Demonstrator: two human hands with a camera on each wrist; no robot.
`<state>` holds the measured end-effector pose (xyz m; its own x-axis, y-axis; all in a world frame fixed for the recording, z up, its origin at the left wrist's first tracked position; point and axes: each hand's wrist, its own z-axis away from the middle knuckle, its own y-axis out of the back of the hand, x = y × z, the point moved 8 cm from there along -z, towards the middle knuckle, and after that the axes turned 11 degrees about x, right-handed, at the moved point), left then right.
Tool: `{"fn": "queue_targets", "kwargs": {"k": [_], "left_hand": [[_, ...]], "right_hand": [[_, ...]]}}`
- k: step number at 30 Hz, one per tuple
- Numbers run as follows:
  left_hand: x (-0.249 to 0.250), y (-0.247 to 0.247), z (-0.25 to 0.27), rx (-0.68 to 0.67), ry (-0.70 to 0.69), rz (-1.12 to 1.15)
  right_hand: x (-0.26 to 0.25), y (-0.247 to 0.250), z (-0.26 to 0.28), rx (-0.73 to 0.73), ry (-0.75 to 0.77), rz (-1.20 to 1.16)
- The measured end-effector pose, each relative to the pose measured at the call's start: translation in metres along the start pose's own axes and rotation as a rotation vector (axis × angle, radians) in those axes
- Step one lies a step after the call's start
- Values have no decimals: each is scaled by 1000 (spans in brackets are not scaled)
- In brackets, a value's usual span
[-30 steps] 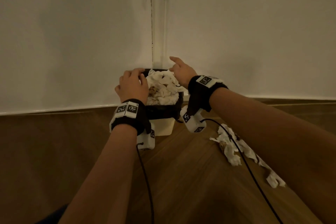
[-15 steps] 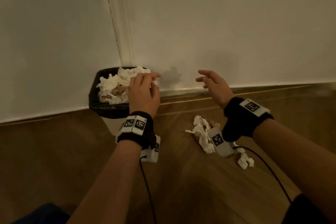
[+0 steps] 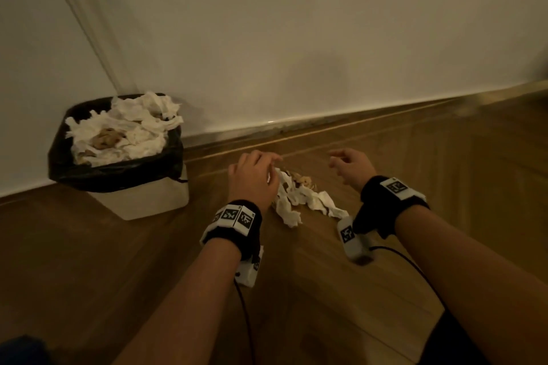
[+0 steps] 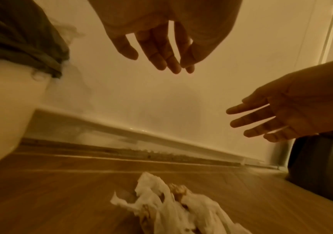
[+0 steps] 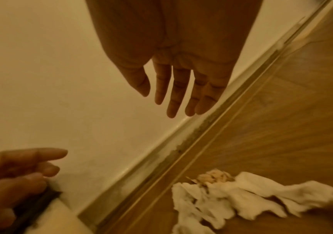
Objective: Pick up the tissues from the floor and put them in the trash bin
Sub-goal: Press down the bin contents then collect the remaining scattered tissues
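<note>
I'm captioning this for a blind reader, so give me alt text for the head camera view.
Two open hands, left hand and right hand, reach down over crumpled tissues on a wooden floor beside a white wall. To the left, a trash bin with a black liner is heaped with more tissues.

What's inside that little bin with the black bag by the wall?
The bin is heaped to its rim with crumpled white tissues, with a brownish crumpled wad among them on top. Whatever lies deeper in the black bag is covered by that heap.
</note>
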<state>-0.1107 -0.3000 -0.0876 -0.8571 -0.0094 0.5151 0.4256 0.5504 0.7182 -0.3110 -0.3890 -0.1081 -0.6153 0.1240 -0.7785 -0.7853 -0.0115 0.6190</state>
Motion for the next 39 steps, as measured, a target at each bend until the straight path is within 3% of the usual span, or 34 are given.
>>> {"fn": "queue_targets", "kwargs": {"k": [9,15,20,26,28,32,36,39], "left_hand": [[-3,-110,48,-482,11,-218],[-20,-143,74,-637,-27,-340],[-35,-155,76,-722,-77,-392],[-28,-165,84,-831,-291,-390],[-26,-166,90,-850,-296,-399],[-27,-168,105,-878,-205,-352],[-39,-164,105,-824,224,-156],[-44,-170,109,-898,270,-139]], "right_hand": [[110,3,0,-87,-238,456],[157,-12,19,-162,-381,634],[162,-29,19,-172,-355,686],[161,-51,22,-329,-239,761],[162,-53,26,-342,-220,787],[164,-51,31,-349,-233,774],[163,-46,30,-332,-282,722],[161,-45,26,-285,-336,593]]}}
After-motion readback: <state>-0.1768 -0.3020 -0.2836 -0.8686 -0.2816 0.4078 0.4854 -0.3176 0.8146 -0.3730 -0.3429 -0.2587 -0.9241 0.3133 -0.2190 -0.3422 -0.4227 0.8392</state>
